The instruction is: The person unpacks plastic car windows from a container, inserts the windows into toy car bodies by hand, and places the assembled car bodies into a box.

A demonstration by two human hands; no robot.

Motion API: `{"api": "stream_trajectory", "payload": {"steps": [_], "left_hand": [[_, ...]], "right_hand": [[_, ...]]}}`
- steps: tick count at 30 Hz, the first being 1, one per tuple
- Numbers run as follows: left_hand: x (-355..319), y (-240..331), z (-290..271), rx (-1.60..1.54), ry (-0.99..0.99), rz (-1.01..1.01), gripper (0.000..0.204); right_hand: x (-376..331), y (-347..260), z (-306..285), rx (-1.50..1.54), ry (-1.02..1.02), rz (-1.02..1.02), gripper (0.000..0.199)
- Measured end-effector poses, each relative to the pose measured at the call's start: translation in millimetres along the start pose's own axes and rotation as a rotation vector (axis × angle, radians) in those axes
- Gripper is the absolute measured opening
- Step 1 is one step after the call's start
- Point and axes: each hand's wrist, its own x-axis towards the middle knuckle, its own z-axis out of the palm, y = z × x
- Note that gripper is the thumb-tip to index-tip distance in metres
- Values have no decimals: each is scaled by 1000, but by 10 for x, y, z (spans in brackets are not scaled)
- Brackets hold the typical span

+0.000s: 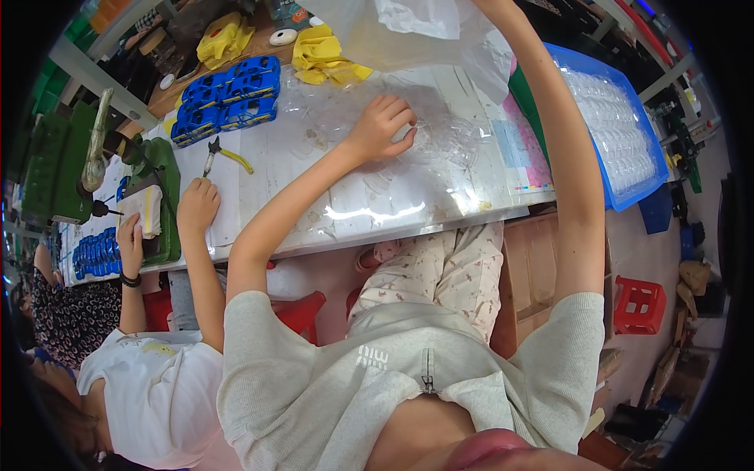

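Observation:
My left hand is over a spread of clear plastic pieces on the white table. Its fingers are loosely curled, with the thumb apart from the index finger; I see nothing held between them. My right arm reaches far forward, and the right hand is cut off by the top edge, its fingers out of view. Beside it hangs a large translucent plastic bag. Whether that hand grips the bag cannot be seen.
Stacked blue toy-car-like parts, yellow cloths and yellow-handled pliers lie on the left. A blue crate of clear plastic pieces stands at right. A co-worker's hand is by a green machine. A red stool is on the floor.

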Motion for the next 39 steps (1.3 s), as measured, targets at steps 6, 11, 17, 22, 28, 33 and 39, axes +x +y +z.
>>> {"api": "stream_trajectory", "payload": {"steps": [6, 11, 17, 22, 28, 33, 39], "left_hand": [[308, 177, 63, -721, 274, -573, 27], [454, 209, -321, -1828, 406, -852, 92], [822, 645, -152, -1518, 179, -771, 50], [829, 1218, -144, -1580, -35, -752, 32], [600, 1839, 13, -1183, -245, -680, 40], [149, 2120, 538, -1805, -381, -1251, 36], [-208, 2587, 906, -1682, -274, -1428, 52]], "right_hand": [[-19, 201, -221, 504, 35, 114, 33], [-463, -313, -337, 1198, -89, 534, 38], [-1365, -373, -736, 896, -302, 407, 35], [-1875, -463, -1091, 568, 35, 46, 34], [-2914, -687, -1613, 616, -133, 414, 48], [-3588, -892, -1772, 485, -53, 723, 49], [-4290, -623, -1942, 122, 179, 787, 27]]}}
